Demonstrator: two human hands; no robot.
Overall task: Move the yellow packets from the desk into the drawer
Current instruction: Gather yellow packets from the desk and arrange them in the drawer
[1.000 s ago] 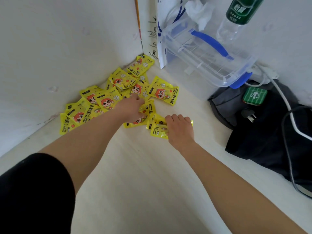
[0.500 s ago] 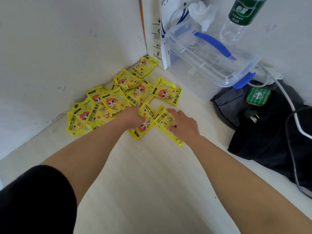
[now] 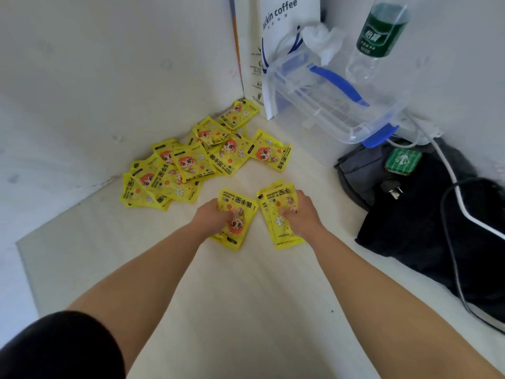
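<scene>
Several yellow hand-warmer packets with a red-haired cartoon figure lie in a pile in the desk's far left corner, against the white wall. My left hand grips one yellow packet, lifted clear of the pile. To its right, my right hand grips a small stack of yellow packets; how many are in it I cannot tell. Both hands are nearer to me than the pile. No drawer is in view.
A clear plastic box with blue handle leans at the back, beside a white coffee bag and a green-labelled bottle. A dark bag with a white cable, a plug and a green case lies right.
Both hands have pulled back from the pile toward me, each carrying yellow packets. A gap of bare desk now lies between the held packets and the pile.
</scene>
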